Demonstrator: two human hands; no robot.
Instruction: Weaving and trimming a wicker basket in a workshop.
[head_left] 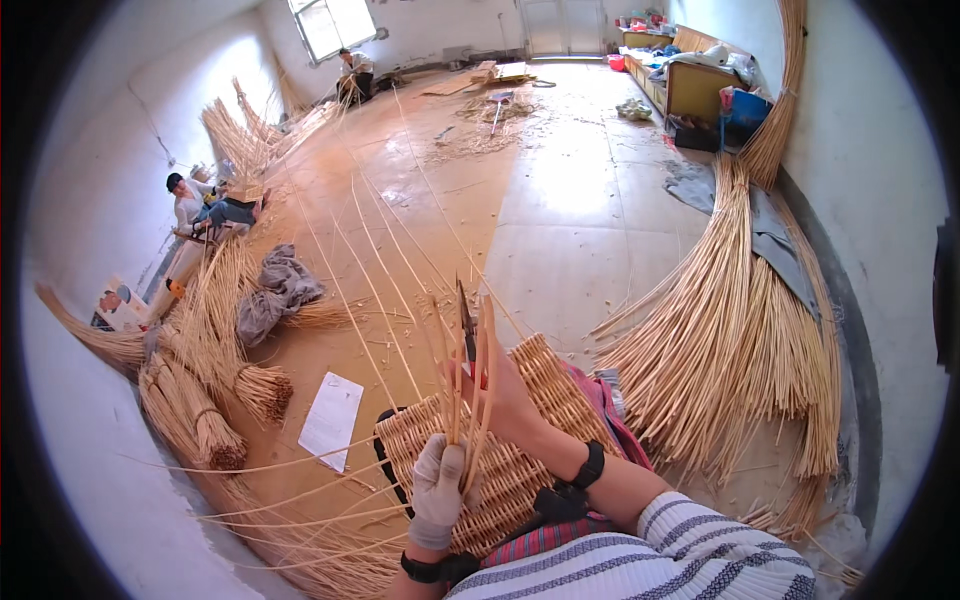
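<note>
A woven wicker panel (405,432) rests tilted across my lap, with long pale rods fanning out from its far and left edges. My left hand (438,492), in a whitish work glove, is closed round several upright wicker rods (455,415) in front of the panel. Just beyond, my bare right hand (510,395) is closed on a dark, pointed cutting tool (465,315) with some red at its handle. The tool points up and away, close beside the rods. Its exact kind is partly hidden by my fingers and the rods.
Big bundles of rods stand at the right wall (725,350) and lie on the left (215,400). A grey cloth (280,290) and a white sheet (331,420) are on the left. Two people (200,205) sit working along the left side. A wooden bench (690,85) stands far right.
</note>
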